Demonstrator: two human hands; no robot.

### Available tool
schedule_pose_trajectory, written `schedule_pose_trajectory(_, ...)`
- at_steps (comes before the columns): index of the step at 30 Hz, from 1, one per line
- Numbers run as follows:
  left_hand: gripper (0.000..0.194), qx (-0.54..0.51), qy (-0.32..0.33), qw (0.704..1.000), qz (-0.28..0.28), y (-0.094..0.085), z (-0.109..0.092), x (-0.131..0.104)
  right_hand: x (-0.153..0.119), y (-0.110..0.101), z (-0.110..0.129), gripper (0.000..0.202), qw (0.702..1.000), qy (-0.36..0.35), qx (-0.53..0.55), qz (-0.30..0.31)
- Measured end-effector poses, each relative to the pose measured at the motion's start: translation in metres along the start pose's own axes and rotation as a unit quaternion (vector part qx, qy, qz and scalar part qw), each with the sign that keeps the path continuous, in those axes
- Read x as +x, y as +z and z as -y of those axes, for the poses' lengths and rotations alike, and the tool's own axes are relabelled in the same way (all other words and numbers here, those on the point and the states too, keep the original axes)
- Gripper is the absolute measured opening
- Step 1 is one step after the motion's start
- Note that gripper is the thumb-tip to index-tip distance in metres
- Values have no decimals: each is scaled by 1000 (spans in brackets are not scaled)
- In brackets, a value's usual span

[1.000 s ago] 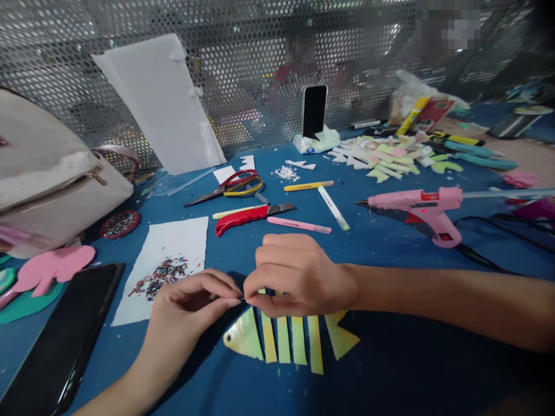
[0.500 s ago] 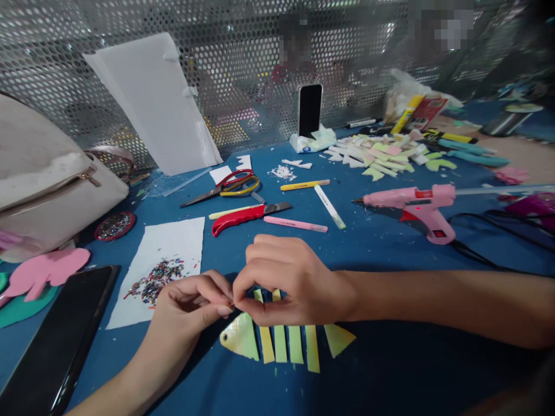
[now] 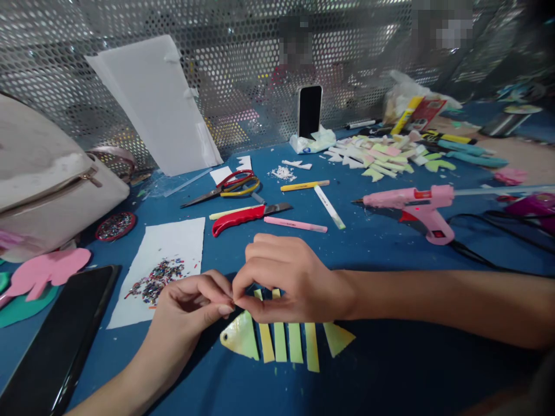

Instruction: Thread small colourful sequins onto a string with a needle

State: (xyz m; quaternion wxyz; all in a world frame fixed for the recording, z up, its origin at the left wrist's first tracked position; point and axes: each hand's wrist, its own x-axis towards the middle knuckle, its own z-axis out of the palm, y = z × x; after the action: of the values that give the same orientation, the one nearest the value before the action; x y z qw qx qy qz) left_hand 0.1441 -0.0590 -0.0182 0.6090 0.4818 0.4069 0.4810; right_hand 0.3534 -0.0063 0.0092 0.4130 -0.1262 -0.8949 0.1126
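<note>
1. The left hand (image 3: 186,309) and right hand (image 3: 288,277) meet, fingertips pinched (on what, I cannot tell).
2. Fish pieces (image 3: 280,344) lie on the table (image 3: 373,370), partly hidden by the right hand.

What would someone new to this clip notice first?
Probably the fish of separate green and yellow pieces, lying on the blue table just below the two pinching hands. Next, the pink glue gun to its upper right, and the red-handled knife lying beyond the hands.
</note>
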Motion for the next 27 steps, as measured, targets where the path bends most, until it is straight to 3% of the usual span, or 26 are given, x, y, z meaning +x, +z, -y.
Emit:
schedule_pose_trajectory(15,13,-4,4,1000,14,0,-1,-1,0,1,0,16,1000,-9,3,-22)
schedule_pose_trajectory(27,9,47,2,999,7,0,-1,-2,-1,1,-2,24,995,-54,-80,-27)
